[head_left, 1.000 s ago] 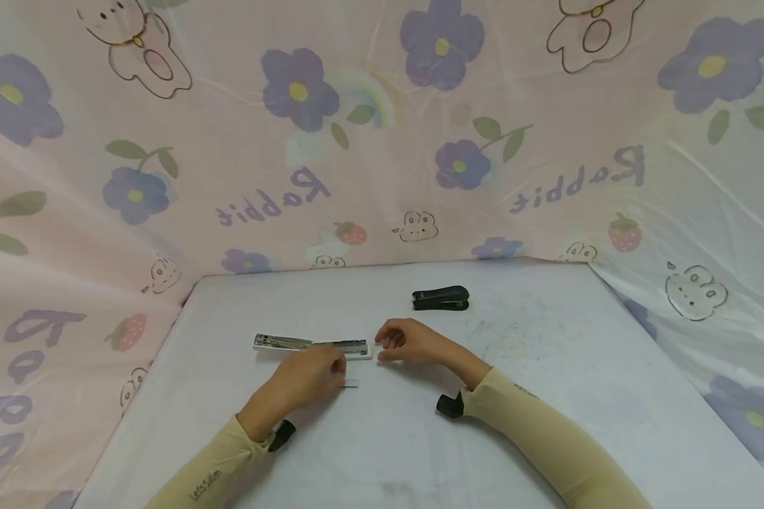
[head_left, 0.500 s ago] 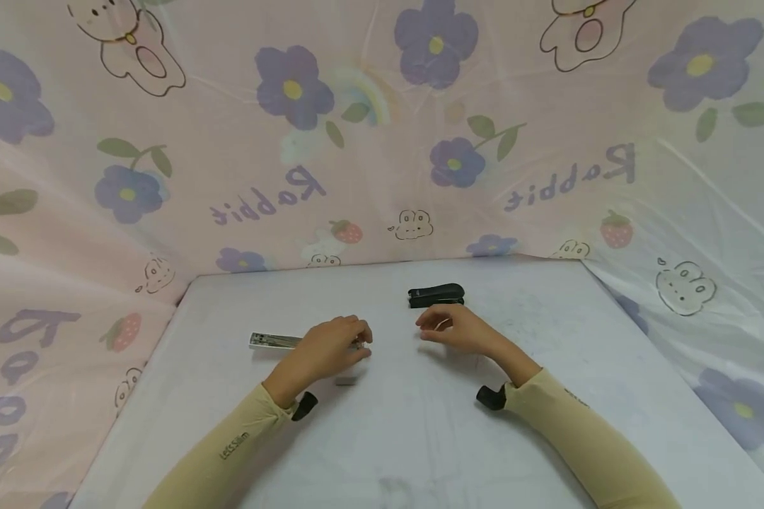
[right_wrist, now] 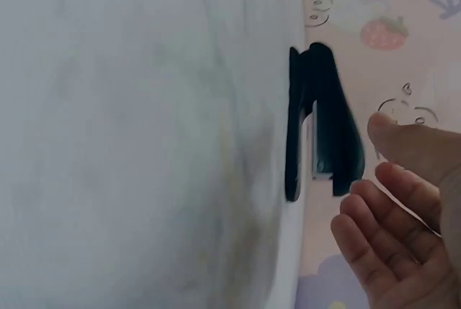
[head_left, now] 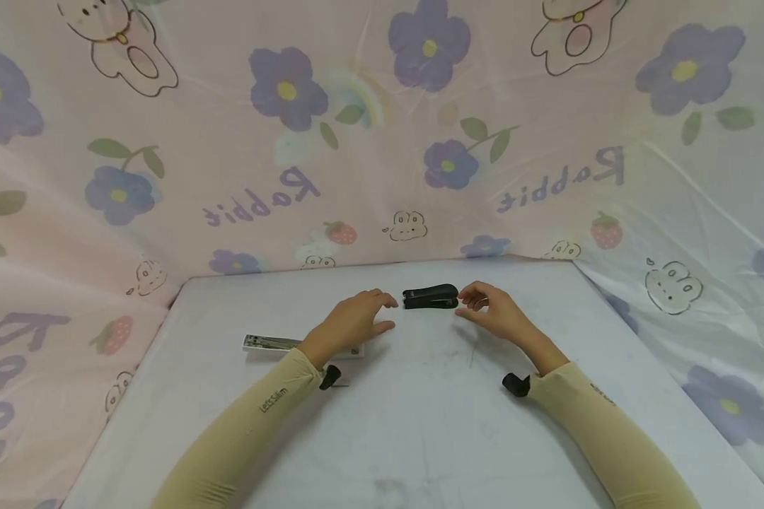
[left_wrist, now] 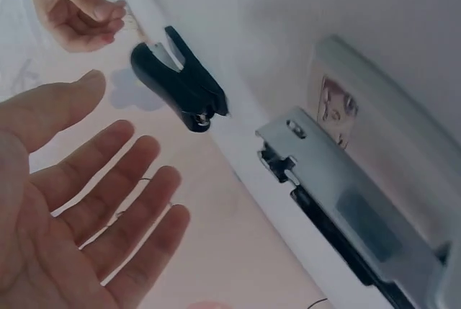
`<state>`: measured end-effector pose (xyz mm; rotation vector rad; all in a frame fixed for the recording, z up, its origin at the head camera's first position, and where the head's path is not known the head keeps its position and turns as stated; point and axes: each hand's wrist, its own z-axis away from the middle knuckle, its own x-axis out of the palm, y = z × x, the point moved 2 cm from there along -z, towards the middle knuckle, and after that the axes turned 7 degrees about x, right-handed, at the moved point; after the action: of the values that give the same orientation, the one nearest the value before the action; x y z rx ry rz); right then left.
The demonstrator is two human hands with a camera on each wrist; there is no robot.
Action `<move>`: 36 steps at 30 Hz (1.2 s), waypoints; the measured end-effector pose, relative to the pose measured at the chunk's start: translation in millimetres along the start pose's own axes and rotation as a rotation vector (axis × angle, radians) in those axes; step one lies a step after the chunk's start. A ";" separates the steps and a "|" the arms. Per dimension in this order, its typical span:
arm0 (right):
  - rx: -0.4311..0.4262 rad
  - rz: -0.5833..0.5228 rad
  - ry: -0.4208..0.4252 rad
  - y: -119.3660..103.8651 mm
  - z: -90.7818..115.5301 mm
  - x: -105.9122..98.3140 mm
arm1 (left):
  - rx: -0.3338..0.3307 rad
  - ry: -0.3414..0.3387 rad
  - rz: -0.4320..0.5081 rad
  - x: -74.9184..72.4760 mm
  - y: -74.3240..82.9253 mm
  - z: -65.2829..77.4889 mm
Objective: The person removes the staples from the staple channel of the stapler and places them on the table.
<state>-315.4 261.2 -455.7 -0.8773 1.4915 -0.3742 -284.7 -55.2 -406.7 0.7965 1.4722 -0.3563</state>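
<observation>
Black stapler (head_left: 429, 297), smooth and curved, lies between 2 empty hands (head_left: 353, 322) (head_left: 498, 312), thumbs and fingers loosely parted.

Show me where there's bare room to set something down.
Bare on the table: the front middle between the left sleeve and right sleeve, and the stretch from the right sleeve to the right edge. Crowded: the back middle, with the black stapler between the left hand and right hand, and left of centre, where the white stapler lies partly hidden.

On the flat white table (head_left: 433, 431), the black curved stapler (head_left: 430, 296) lies behind and right of the long white-and-metal stapler (head_left: 270, 343).
</observation>
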 end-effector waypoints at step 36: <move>0.141 0.071 -0.137 33.1 -57.6 8.0 | -0.081 -0.049 0.016 45.3 11.9 -124.0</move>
<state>-379.2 261.5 -476.1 -0.7222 1.3496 -0.3555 -363.9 47.0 -436.0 0.7298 1.4249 -0.3007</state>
